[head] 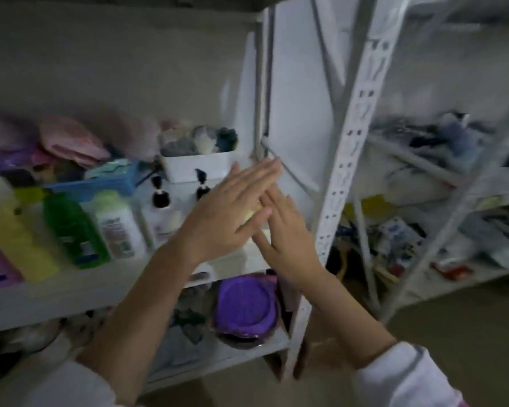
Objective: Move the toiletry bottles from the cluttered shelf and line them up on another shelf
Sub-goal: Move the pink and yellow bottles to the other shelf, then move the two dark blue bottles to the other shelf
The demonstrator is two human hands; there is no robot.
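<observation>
Both hands flat, fingers straight: left hand crosses over right hand, hiding a blurred pale bottle behind them.

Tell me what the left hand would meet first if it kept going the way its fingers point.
Probably the diagonal brace of the shelf frame: the left hand points up and right, fingertips near it. Depth is unclear; the white bin lies left of that line.

white bottle label too blurred to read, no other legible txt
</observation>
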